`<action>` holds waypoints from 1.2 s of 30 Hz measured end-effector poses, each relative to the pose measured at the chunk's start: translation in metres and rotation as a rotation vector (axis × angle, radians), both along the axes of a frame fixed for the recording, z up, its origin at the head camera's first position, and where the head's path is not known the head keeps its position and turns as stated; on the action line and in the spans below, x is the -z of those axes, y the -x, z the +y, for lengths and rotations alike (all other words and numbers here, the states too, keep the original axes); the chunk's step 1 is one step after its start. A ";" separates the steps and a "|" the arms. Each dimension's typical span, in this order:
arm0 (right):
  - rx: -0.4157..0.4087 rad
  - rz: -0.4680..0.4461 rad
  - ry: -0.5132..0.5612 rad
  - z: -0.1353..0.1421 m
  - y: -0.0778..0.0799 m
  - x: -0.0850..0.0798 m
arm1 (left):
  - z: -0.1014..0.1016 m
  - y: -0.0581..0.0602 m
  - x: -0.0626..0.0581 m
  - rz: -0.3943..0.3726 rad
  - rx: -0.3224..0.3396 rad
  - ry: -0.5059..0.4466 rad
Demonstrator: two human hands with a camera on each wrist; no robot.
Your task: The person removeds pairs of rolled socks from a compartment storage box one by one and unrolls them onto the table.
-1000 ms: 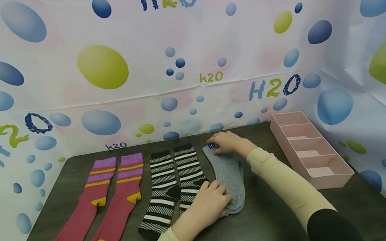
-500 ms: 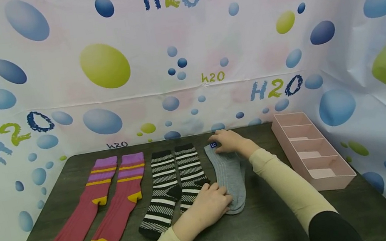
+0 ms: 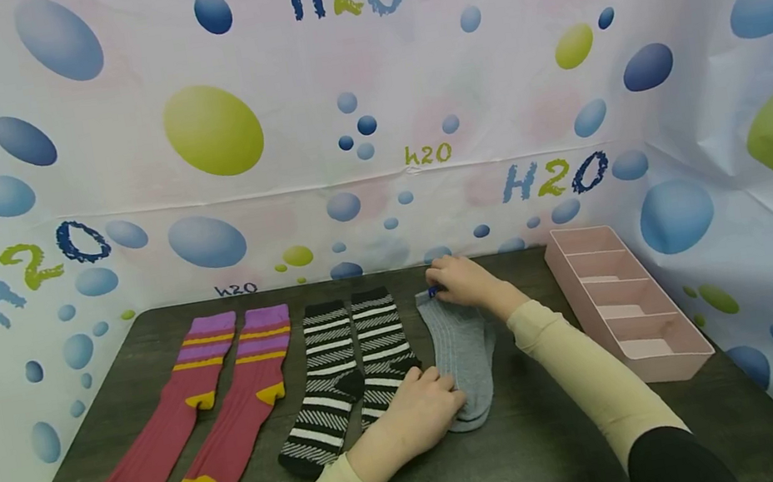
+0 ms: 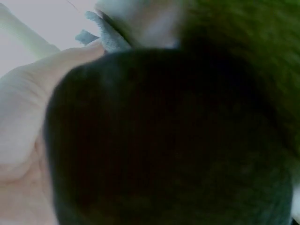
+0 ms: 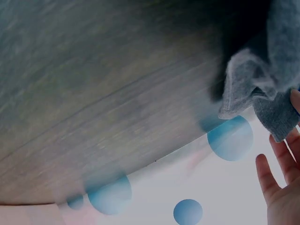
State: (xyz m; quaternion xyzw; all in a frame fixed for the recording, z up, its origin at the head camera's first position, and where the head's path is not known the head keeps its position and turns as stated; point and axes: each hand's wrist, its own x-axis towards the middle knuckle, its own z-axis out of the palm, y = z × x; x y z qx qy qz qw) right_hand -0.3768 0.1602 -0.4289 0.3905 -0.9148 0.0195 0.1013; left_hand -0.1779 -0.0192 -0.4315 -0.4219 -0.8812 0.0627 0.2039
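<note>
A pair of light grey ankle socks [image 3: 459, 352] lies on the dark table, one sock largely over the other. At the cuff end, my right hand [image 3: 467, 283] pinches the top sock's edge beside a small blue label, now mostly covered. In the right wrist view the grey cuff [image 5: 277, 117] is between the thumb and fingers, and the other sock's opening [image 5: 236, 86] hangs beside it. My left hand [image 3: 422, 409] holds the toe end with curled fingers. In the left wrist view grey fabric [image 4: 112, 37] shows by the thumb; a dark blurred shape hides much.
Left of the grey socks lie black-and-white striped socks [image 3: 333, 380], partly under my left forearm. Farther left are maroon socks [image 3: 229, 422] with yellow toes and purple cuffs. A pink divided box [image 3: 628, 304] stands at right. A bubble-print backdrop [image 3: 366, 109] rises behind the table.
My right hand has shifted slightly right with the grey sock's cuff, and its blue label has turned mostly out of sight. The left hand stays at the toe end.
</note>
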 end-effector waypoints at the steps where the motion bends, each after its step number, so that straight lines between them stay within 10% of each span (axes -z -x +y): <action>1: -0.015 0.024 0.000 0.000 0.000 0.001 | 0.000 0.000 0.000 0.010 0.005 -0.008; 15: -0.155 0.343 -0.067 0.002 0.002 0.003 | 0.002 0.005 -0.002 0.090 0.070 -0.102; 36: -0.082 0.266 -0.002 0.024 -0.003 -0.028 | 0.000 0.010 -0.012 0.228 0.175 -0.293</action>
